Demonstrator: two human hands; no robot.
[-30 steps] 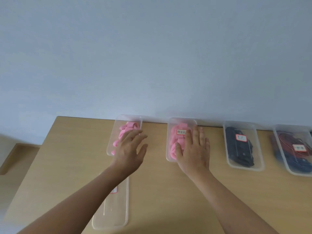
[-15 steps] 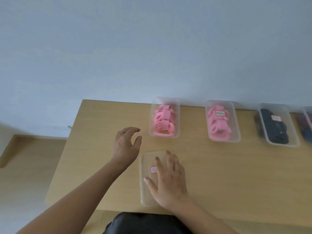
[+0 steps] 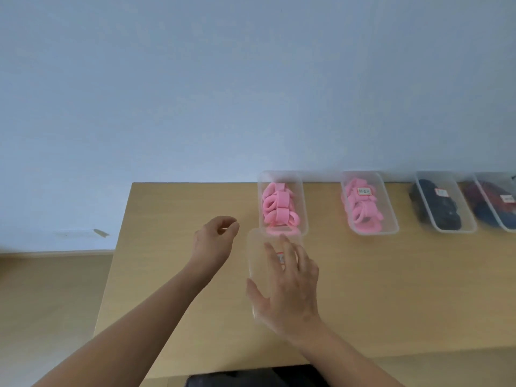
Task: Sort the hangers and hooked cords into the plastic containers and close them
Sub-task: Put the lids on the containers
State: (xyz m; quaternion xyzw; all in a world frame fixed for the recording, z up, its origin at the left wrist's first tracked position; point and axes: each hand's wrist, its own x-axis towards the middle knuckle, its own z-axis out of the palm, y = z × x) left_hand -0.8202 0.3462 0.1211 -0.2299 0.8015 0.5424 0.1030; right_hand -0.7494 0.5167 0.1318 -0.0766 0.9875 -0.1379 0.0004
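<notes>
Our right hand (image 3: 290,289) lay spread on the clear lid (image 3: 257,258) at the open pink-filled container's (image 3: 303,208) near end; our left hand (image 3: 213,241) hovered loosely curled, empty.

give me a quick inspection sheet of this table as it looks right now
surface: wooden table, containers lined along its far edge
job's things: leftmost container of pink pieces has no lid on; clear lid overlaps its near end; second pink container and dark-filled container carry labels on top
clutter: nothing seen
hands: left hand loosely curled, holds nothing; right hand lies spread on the clear lid
cables: red and blue cords inside the rightmost container, partly cut off by the frame edge
surroundings: plain pale wall behind; floor at left
</notes>
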